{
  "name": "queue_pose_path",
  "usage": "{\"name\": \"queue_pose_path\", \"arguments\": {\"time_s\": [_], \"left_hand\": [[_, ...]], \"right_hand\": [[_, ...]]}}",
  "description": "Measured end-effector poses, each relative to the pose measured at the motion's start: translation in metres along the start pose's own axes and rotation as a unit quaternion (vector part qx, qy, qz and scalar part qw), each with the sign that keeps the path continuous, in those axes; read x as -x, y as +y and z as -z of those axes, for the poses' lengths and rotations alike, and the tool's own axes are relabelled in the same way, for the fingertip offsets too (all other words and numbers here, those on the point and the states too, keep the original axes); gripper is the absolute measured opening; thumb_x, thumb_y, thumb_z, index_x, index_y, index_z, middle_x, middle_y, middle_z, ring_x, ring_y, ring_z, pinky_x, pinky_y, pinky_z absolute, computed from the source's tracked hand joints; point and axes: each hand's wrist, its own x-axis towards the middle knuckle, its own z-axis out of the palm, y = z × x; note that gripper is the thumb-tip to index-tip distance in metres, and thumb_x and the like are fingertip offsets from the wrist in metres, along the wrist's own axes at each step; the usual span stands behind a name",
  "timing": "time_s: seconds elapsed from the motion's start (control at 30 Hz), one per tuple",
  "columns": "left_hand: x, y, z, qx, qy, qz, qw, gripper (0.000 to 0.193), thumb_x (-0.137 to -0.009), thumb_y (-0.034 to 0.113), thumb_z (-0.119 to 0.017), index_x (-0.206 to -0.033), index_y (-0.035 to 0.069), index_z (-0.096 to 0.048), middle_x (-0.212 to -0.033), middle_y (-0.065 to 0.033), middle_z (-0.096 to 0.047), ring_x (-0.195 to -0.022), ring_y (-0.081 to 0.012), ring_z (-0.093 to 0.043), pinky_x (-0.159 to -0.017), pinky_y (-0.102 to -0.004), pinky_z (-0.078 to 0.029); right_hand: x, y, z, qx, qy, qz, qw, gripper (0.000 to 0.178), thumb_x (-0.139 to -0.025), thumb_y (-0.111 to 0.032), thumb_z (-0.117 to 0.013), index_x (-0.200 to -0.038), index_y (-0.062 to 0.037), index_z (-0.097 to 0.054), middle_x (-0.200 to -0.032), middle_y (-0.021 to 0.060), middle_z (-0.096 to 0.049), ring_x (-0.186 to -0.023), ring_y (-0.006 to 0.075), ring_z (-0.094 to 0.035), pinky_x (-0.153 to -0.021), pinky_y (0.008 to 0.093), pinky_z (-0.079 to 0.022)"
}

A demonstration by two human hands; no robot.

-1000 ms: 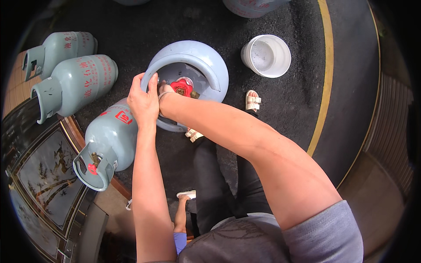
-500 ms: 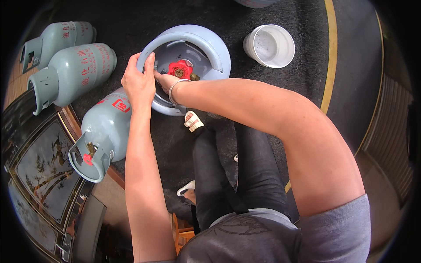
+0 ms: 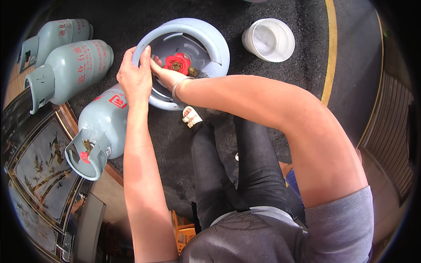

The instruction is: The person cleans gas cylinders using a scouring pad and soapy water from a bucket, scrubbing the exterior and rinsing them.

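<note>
The upright gas cylinder [image 3: 210, 39] stands on the dark floor [image 3: 280, 83], directly ahead of the person's knees. The left hand [image 3: 136, 76] grips the cylinder's collar ring [image 3: 184, 28] at its near-left edge, fingers curled over the rim. The right hand [image 3: 164, 74] reaches inside the collar, fingertips touching the red valve handwheel [image 3: 176, 63]; whether its grip is closed on the wheel cannot be determined. Three grey cylinders [image 3: 72, 65] lie on their sides to the left. A white bucket [image 3: 268, 39] stands right of the cylinder

Gas depot — cylinders [image 3: 70, 68] on asphalt [image 3: 280, 22].
</note>
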Motion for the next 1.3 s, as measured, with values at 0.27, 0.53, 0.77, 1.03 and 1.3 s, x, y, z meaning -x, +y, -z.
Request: {"name": "queue_pose_path", "arguments": {"time_s": [0.27, 0.53, 0.77, 1.03, 1.3], "left_hand": [[0.008, -0.009, 0.002, 0.002, 0.002, 0.001, 1.000, 0.035, -0.090, 0.036, -0.066, -0.105, 0.004, -0.065, -0.085, -0.0131, -0.069, -0.079, -0.0241, -0.068, -0.072, -0.0379, -0.052], [0.004, -0.014, -0.001, -0.052, 0.010, -0.005, 0.999, 0.034, -0.092, 0.034, -0.062, -0.107, 0.004, -0.065, -0.091, -0.0123, -0.070, -0.085, -0.0240, -0.068, -0.077, -0.0370, -0.050], [0.005, -0.011, -0.005, -0.056, -0.001, -0.017, 0.998, 0.032, -0.094, 0.033, -0.060, -0.109, 0.005, -0.063, -0.092, -0.0151, -0.069, -0.085, -0.0295, -0.066, -0.076, -0.0388, -0.050], [0.005, -0.014, -0.001, -0.055, 0.008, -0.011, 0.998, 0.032, -0.094, 0.033, -0.060, -0.108, 0.005, -0.063, -0.091, -0.0156, -0.069, -0.084, -0.0301, -0.067, -0.075, -0.0389, -0.050], [0.007, -0.006, 0.000, -0.016, 0.009, -0.023, 1.000, 0.030, -0.092, 0.030, -0.062, -0.104, 0.003, -0.063, -0.089, -0.0164, -0.068, -0.080, -0.0299, -0.066, -0.072, -0.0394, -0.050]], "right_hand": [[0.018, -0.015, -0.015, 0.061, 0.170, 0.086, 0.980, 0.064, -0.094, -0.048, -0.025, -0.148, -0.0138, -0.030, -0.149, 0.0065, -0.035, -0.142, 0.0295, -0.025, -0.116, 0.0621, -0.010], [0.056, 0.013, -0.014, -0.064, 0.210, 0.126, 0.967, 0.041, -0.094, -0.037, -0.042, -0.126, -0.0210, -0.062, -0.136, -0.0006, -0.054, -0.137, 0.0225, -0.037, -0.116, 0.0614, 0.001], [0.053, 0.012, -0.011, -0.075, 0.209, 0.113, 0.969, 0.045, -0.095, -0.037, -0.039, -0.130, -0.0174, -0.058, -0.136, 0.0039, -0.054, -0.132, 0.0286, -0.042, -0.112, 0.0657, -0.009], [0.009, 0.010, 0.004, -0.131, 0.095, 0.031, 0.986, 0.050, -0.096, -0.038, -0.035, -0.134, -0.0133, -0.054, -0.135, 0.0089, -0.054, -0.127, 0.0355, -0.048, -0.106, 0.0707, -0.020], [-0.037, -0.014, 0.006, -0.232, 0.109, 0.085, 0.963, 0.044, -0.096, -0.038, -0.039, -0.124, -0.0116, -0.061, -0.121, 0.0122, -0.062, -0.113, 0.0348, -0.057, -0.088, 0.0631, -0.041]]}}
